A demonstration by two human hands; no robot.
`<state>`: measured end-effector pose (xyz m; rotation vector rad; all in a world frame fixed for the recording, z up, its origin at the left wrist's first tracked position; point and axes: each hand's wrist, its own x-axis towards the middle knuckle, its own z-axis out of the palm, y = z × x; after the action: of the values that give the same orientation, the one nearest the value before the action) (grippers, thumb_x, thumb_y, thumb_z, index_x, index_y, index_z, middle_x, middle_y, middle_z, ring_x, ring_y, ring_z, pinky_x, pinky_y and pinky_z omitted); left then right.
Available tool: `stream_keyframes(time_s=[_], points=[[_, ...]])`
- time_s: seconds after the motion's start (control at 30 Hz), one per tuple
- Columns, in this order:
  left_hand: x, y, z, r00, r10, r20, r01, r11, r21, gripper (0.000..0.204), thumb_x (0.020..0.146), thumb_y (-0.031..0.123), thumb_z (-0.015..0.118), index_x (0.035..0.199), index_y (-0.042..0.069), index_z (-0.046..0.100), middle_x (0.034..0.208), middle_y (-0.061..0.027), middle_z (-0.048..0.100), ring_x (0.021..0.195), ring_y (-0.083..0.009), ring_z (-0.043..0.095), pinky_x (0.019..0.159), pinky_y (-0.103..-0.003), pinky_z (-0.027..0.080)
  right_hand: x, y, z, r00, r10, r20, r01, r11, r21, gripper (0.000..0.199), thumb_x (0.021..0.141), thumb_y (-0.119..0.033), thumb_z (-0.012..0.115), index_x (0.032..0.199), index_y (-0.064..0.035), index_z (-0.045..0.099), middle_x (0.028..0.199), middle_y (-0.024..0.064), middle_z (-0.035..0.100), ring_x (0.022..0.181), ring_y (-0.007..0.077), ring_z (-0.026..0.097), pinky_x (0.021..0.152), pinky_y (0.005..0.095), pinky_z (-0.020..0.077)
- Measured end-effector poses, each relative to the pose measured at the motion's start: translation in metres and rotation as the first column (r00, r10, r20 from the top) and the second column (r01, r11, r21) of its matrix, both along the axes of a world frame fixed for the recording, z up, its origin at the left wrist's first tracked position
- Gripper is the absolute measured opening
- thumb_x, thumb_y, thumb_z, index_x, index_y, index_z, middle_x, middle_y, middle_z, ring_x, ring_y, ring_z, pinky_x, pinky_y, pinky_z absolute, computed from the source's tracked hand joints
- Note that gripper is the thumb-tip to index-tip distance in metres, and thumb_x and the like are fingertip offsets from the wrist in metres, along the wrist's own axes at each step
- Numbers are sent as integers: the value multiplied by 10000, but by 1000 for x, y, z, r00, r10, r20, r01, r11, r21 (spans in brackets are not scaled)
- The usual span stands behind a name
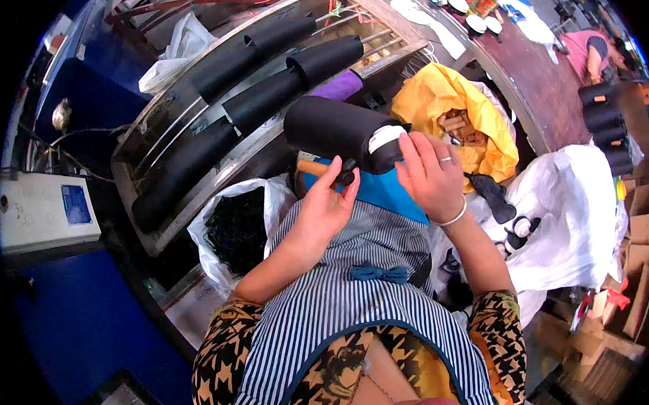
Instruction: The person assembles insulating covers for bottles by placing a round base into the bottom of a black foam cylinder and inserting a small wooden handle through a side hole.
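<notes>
A large black cylinder (336, 126) lies before me, its near end turned toward my lap. A white piece (385, 137) shows in that end. My right hand (433, 176) has its fingers curled over the white piece and the rim, gripping the end. Just left of it, my left hand (330, 202) pinches a small black knob-like part (347, 172) between thumb and fingers. A tan wooden handle (313, 167) sticks out beside the left fingers; whether it joins the black part I cannot tell. Blue material (389, 194) lies beneath the cylinder, over my striped apron (343, 288).
More black cylinders (269, 96) lie in a wooden frame (152, 239) at the far left. A white bag of black pieces (235, 232) stands left. Right are a yellow sack (492, 134) holding wooden pieces (460, 129), and a white sack (564, 214). Another person (597, 53) sits far right.
</notes>
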<state>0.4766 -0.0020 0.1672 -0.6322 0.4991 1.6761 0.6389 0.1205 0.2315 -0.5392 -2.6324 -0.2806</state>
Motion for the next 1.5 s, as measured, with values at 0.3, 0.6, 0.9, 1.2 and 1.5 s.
stream_keyframes(time_s=[0.3,0.6,0.9,1.2,1.5], points=[[-12,-4,-2,997,63,-49,-63,998,-2,254,855,93,712,1038,-2,563,1019,-105,604,919,-223,623,849,-312,577,-31,6,0,994,104,-23,-105,990,-93,662,706,-203,718,1317,-70,502,1259,119,522,1036,285,577,807,349,520],[-27,-12,1,998,64,12,-65,996,63,283,869,116,701,1079,-6,555,1036,-116,597,926,-232,625,831,-302,584,-44,13,-2,957,218,-190,-253,950,-183,729,729,-237,759,1345,-29,430,1253,167,515,1008,355,577,829,405,513],[-28,-17,3,995,96,-4,-96,995,27,275,869,110,699,1076,-7,561,1047,-115,599,931,-227,627,823,-296,586,-48,7,1,968,239,-81,-246,966,-82,699,724,-171,738,1348,-34,453,1324,166,502,1111,335,559,900,404,484],[-24,-17,2,998,55,-41,-53,997,61,235,871,75,686,1063,5,572,1058,-106,605,940,-222,624,822,-292,586,-50,19,25,936,330,125,-328,944,-37,682,744,-257,697,1370,-100,473,1269,121,554,1051,261,592,773,346,513],[-17,-13,-8,984,156,-85,-154,988,35,254,855,41,697,1059,23,547,1017,-87,579,932,-205,603,835,-317,576,-54,-34,14,992,-125,11,55,356,-933,845,831,-467,670,1475,-54,311,1030,140,664,868,249,658,727,321,528]])
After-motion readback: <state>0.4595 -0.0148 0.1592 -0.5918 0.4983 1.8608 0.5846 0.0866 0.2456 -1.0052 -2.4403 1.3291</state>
